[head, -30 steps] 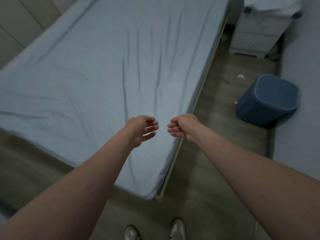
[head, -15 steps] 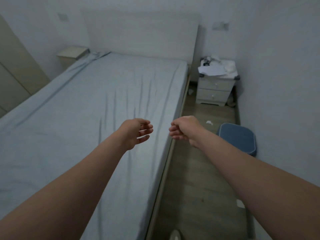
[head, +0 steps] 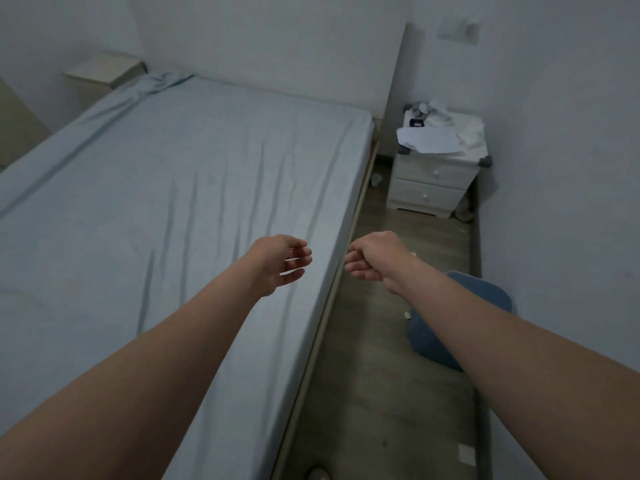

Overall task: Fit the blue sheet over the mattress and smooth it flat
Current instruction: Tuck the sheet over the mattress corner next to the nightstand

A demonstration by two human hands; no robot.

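Both hands, the left hand [head: 280, 263] and right hand [head: 372, 258], are hovering loosely curled and gripping nothing above the bed's near edge while the blue sheet [head: 194, 188] is lying over the mattress (long creases remaining, far corner [head: 162, 81] bunched), probably awaiting smoothing.

White two-drawer nightstand [head: 434, 183] (papers [head: 429, 136] heaped on top), perhaps a blue stool [head: 485, 292] nearer.

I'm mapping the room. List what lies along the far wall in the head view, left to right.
Pale bedside cabinet → bunched sheet corner → headboard → white nightstand piled with papers.
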